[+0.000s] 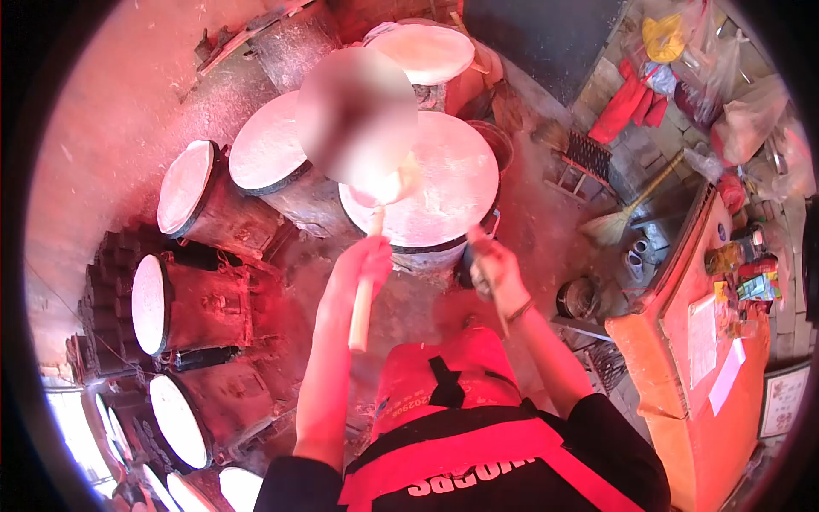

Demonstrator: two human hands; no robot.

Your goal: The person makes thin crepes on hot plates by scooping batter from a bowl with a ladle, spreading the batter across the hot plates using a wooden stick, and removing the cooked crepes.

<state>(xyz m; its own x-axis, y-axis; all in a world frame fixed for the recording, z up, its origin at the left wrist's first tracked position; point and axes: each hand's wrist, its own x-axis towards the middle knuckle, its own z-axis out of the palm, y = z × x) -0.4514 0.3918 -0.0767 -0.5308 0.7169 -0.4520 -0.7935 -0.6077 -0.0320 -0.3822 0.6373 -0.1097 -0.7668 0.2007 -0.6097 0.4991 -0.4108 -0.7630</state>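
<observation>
My left hand (367, 260) is wrapped round the pale wooden handle (363, 316) of a tool. Its far end lies in bright glare, so its kind is hard to make out. My right hand (497, 273) is closed on a brown stick (476, 235), which points toward the large round top and also shows below my fist. In front of both hands stands a wide barrel-like vessel with a pale, flat round top (448, 179) and a dark rim. A blurred patch covers the top's left part. Both hands are just short of its near edge.
Several similar vessels with pale tops (149, 303) curve along the left side, and another pale round top (422, 53) is behind. At right are a broom (610, 226), a table with an orange cover (636, 363), a small round pot (578, 297) and hanging bags (664, 38).
</observation>
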